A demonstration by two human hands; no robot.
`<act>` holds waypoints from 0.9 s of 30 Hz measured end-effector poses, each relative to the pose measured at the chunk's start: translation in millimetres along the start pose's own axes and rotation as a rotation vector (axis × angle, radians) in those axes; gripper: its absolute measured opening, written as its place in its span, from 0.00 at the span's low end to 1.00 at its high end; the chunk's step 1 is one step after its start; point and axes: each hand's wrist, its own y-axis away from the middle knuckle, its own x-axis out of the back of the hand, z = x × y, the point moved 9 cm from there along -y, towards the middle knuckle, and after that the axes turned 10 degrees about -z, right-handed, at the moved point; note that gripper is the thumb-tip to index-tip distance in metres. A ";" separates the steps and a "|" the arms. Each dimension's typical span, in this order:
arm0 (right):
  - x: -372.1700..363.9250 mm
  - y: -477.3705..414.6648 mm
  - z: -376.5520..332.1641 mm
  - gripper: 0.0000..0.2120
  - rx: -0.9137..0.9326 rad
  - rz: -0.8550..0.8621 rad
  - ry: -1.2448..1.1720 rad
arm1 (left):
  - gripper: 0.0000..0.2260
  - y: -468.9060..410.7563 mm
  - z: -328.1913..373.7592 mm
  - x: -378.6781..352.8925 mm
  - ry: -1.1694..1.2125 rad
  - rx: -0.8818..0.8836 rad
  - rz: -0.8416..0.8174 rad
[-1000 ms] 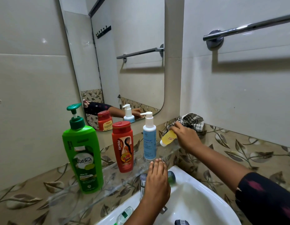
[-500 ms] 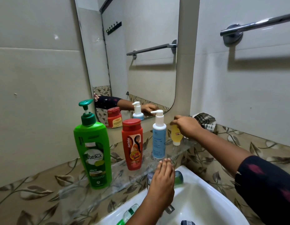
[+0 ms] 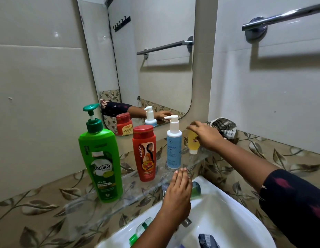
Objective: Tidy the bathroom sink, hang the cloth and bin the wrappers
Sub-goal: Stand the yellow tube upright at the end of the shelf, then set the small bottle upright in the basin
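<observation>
**Small yellow bottle stands on the glass shelf under the right hand**

The right hand (image 3: 206, 136) reaches forward over the glass shelf (image 3: 155, 178), its fingers loosely spread around the top of a small yellow bottle (image 3: 191, 140) that stands cap-down on the shelf; whether the fingers actually press on it cannot be told. Just left of that hand stand a white-and-blue pump bottle (image 3: 174, 145), a red shampoo bottle (image 3: 144, 153) and, farthest left, a tall green pump bottle (image 3: 100, 158). Just behind the right hand, a checked cloth (image 3: 224, 127) lies bunched against the wall. High above it runs a chrome towel rail (image 3: 284, 16).

The left hand (image 3: 178, 192) lies flat, fingers together and extended, over the tap at the back of the white sink (image 3: 236, 212), gripping nothing visible. Near its wrist, a green-capped tube (image 3: 140, 230) and a dark wrapper (image 3: 208, 240) lie in the sink.
</observation>
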 end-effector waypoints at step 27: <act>-196.4 123.3 -217.9 0.18 0.277 -0.177 -0.427 | 0.33 213.7 -74.4 -166.4 0.123 0.387 -0.002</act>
